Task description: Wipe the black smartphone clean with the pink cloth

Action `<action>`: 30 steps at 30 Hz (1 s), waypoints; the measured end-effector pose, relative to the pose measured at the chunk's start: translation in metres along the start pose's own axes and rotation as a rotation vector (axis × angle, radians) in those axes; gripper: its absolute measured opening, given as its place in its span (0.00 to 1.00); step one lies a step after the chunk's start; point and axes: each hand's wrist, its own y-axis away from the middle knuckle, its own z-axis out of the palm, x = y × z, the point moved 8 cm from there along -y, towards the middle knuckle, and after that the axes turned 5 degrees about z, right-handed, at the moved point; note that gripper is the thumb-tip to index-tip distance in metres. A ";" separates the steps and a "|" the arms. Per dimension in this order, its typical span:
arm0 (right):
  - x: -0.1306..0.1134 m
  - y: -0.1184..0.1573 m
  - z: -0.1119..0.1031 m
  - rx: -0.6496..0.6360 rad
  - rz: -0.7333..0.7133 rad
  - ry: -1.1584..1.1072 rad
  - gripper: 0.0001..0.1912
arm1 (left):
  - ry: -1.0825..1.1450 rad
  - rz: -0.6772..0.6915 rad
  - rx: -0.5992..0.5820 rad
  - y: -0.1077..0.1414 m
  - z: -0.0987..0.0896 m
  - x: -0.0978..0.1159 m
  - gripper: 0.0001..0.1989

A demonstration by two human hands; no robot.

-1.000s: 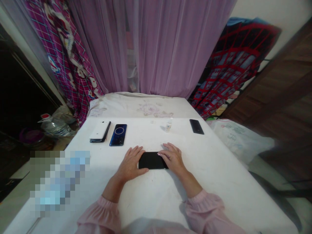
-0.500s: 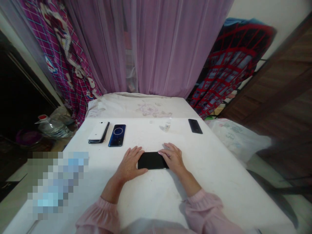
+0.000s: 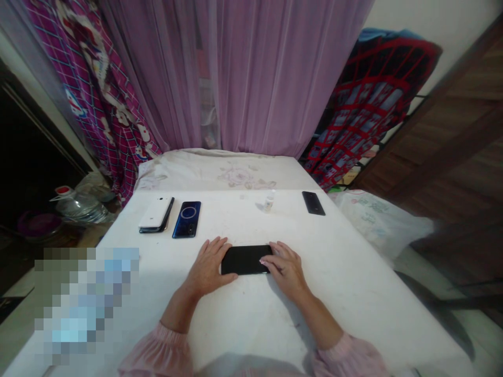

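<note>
The left hand [image 3: 208, 266] is palm down and open, its 4 fingers pointing forward and its thumb spread inward. The right hand [image 3: 286, 267] curls, thumb and index fingertips brought together. The left forearm [image 3: 179, 310] and right forearm [image 3: 320, 320] angle inward.

Glossy black phone [image 3: 244, 260] screen

Table [image 3: 346, 293]: my landmark, white-covered.
White-topped phone stack [image 3: 154, 213]: near the table's left edge, as I see it.
Blue phone [image 3: 187, 220]: on the table, just beside that stack.
Small bottle [image 3: 269, 203]: upright toward the table's far side.
Dark phone [image 3: 313, 203]: near the table's right edge.
Purple curtain [image 3: 255, 78]: I see it behind the table.
Plastic bag [image 3: 377, 220]: right of the table.
</note>
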 end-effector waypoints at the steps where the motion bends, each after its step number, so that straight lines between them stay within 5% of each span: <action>1: 0.002 -0.008 0.002 0.007 0.014 0.006 0.07 | -0.001 -0.001 -0.003 0.000 0.000 0.000 0.38; 6: 0.011 -0.035 0.009 0.023 0.105 0.016 0.08 | 0.003 -0.005 0.008 0.001 -0.002 0.000 0.37; 16: 0.025 -0.015 -0.002 0.005 0.072 -0.018 0.09 | 0.025 0.019 0.021 0.005 0.003 -0.009 0.42; 27: -0.049 -0.048 0.037 -0.187 -0.025 -0.044 0.09 | 0.002 0.067 0.089 0.007 0.005 -0.013 0.39; 30: -0.049 -0.049 0.036 -0.205 -0.036 -0.039 0.08 | 0.004 0.076 0.089 0.007 0.004 -0.012 0.39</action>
